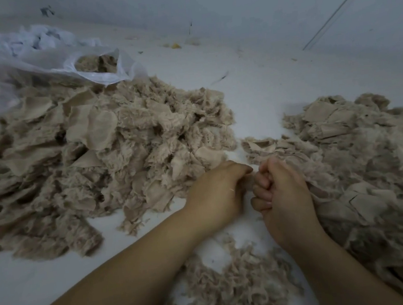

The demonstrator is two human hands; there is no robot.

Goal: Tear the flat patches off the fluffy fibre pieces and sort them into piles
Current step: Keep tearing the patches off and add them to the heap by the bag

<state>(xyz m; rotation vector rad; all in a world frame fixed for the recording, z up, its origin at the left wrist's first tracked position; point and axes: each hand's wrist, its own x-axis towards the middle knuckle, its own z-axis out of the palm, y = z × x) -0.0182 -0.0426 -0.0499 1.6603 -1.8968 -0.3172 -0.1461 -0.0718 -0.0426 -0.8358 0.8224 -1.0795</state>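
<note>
Near the lower middle of the frame, the left hand (217, 190) and the right hand (282, 193) meet knuckle to knuckle, both with fingers curled and clamped on one small fluffy fibre piece (247, 182) that shows only as a tuft in the narrow gap between them. How that piece runs or which way its flat patch faces cannot be told, since the fingers hide most of it.

To the left of the hands, filling the centre-left of the frame, lies the large pile (92, 158) of beige fibre pieces, many with flat patches turned up; its near edge touches the left hand's knuckles. At the right of the frame a second pile (359, 161) spreads from mid-height down to the bottom edge, and the right hand's back presses against it. Below the hands, at the bottom centre, sits a looser heap of fluff (235, 284) between the two forearms.

A clear plastic bag (46, 61) with fibre inside lies at the upper left, behind the large pile. The white floor (251, 88) shows bare in a strip between the two piles, widening toward the upper right.
</note>
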